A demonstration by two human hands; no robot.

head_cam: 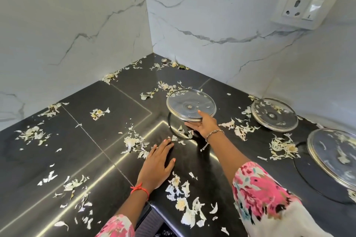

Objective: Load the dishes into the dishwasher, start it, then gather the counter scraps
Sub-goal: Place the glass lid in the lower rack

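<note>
A round glass lid (187,104) with a metal rim is tilted up off the black counter (86,140), held at its near edge by my right hand (202,126). Its reflection shows on the glossy stone below. My left hand (157,165) lies flat on the counter, palm down, fingers together, beside a heap of white petal scraps (134,142). More pale scraps (185,204) are scattered all over the counter, in the corner and along the walls. Two more glass lids, one smaller (273,113) and one larger (335,156), lie flat at the right with scraps on them.
White marble walls meet in a corner (150,48) behind the counter. A wall socket with a switch (304,7) sits at the upper right. The counter's front edge (163,215) cuts in near my left forearm.
</note>
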